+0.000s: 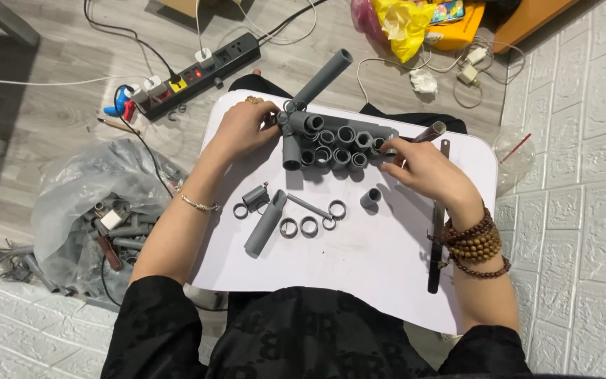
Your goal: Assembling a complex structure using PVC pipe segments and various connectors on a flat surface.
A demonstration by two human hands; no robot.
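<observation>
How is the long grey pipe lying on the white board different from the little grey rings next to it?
The long grey pipe is a tall tube lying on its side, slanted. The little grey rings are thin slices lying flat, so their holes face up. There is one pipe but several rings. Both are grey, round and hollow.

grey pipe-piece cluster point(334, 144), glued side by side, on white board point(359, 260)

View: single head camera, above the surface point(359, 267)
Facing: steeply down, surface's near edge at frame bottom
Range: close, arm's length
Overlap: no second view
</observation>
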